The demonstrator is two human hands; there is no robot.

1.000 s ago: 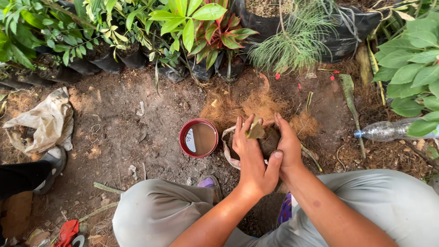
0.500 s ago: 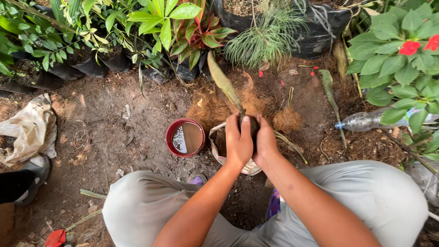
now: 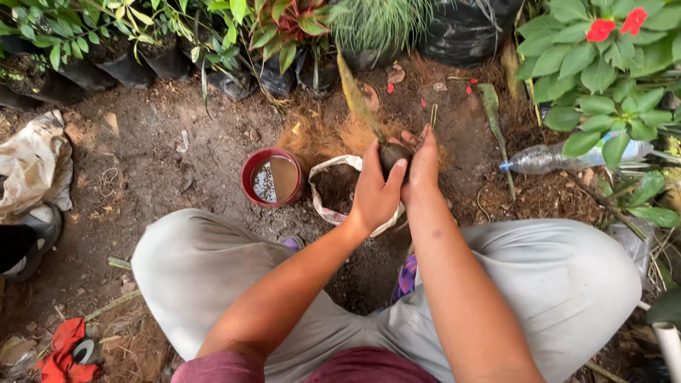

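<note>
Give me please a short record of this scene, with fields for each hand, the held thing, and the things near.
left hand: cups the dark soil ball from the left side
right hand: presses the soil ball from the right side
soil ball: round, dark, held between both hands, a long yellow-green leaf rising from it
white bag: open, soil inside, just below the hands
red bowl: on the ground left of the bag, holds muddy water
plastic bottle: lying on the ground at right
ground: bare brown earth

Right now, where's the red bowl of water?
In the head view the red bowl sits on the soil left of centre, just left of the white bag of soil and the left hand, ahead of the person's left knee.
</note>
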